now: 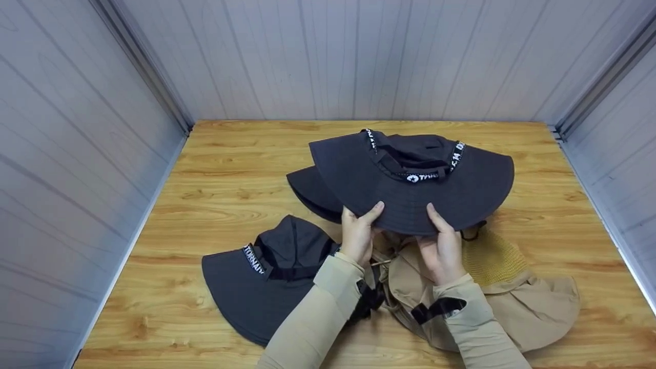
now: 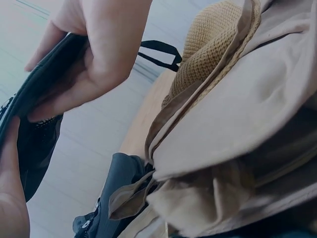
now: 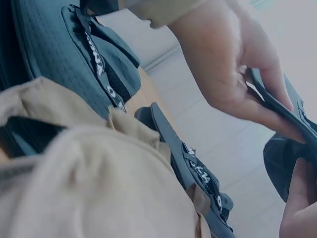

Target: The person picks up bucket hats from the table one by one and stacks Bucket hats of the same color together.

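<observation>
Both hands lift a dark wide-brimmed hat (image 1: pixel 353 177), tilted with its brim toward the head camera. My left hand (image 1: pixel 357 236) pinches the near brim edge, thumb on top. A little to the right, my right hand (image 1: pixel 443 253) grips the same edge in a similar way. Lettered black-and-white trim runs round the base of the crown. In the left wrist view, the right hand (image 2: pixel 99 49) has the brim between thumb and fingers. The left hand (image 3: pixel 223 64) appears likewise in the right wrist view. Fingers below the brim are partly hidden in the head view.
Another dark hat (image 1: pixel 230 287) lies at the left, partly behind the left sleeve. A further dark brim (image 1: pixel 310 192) shows behind the lifted hat. Beige hats (image 1: pixel 543 307), one with yellowish mesh (image 1: pixel 492 259), lie beneath the right arm. Pale panels (image 1: pixel 328 61) enclose the wooden table (image 1: pixel 169 215).
</observation>
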Tool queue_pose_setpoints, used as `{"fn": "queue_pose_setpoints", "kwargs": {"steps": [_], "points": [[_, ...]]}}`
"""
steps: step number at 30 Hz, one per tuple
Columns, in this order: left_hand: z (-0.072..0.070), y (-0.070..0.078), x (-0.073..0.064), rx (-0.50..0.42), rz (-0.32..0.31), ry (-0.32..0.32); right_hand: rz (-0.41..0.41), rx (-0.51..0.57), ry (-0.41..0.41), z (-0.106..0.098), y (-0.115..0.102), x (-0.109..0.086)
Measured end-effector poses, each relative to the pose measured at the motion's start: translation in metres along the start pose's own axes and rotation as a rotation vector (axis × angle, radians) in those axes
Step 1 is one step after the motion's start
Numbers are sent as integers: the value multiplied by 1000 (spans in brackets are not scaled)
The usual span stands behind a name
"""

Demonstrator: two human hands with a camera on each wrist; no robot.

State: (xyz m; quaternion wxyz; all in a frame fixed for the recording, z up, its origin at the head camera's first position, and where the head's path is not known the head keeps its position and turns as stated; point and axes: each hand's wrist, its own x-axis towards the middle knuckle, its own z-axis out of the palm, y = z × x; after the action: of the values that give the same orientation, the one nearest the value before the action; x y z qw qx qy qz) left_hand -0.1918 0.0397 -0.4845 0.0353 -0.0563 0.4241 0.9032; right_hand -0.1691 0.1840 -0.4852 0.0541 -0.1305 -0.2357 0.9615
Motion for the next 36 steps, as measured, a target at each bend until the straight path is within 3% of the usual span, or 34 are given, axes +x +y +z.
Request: {"fn": "queue_pose_setpoints", "kwargs": {"steps": [12,26,32,36], "points": [[-9,12,6,37,0,-16,21,-88,70,0,-33,9],[-15,17,12,68,-36,14,170,-276,95,3,-67,22],[-17,21,20,52,-46,42,156,-384,72,11,-82,33],[-18,31,27,56,-46,58,163,-453,34,20,-95,40]]}}
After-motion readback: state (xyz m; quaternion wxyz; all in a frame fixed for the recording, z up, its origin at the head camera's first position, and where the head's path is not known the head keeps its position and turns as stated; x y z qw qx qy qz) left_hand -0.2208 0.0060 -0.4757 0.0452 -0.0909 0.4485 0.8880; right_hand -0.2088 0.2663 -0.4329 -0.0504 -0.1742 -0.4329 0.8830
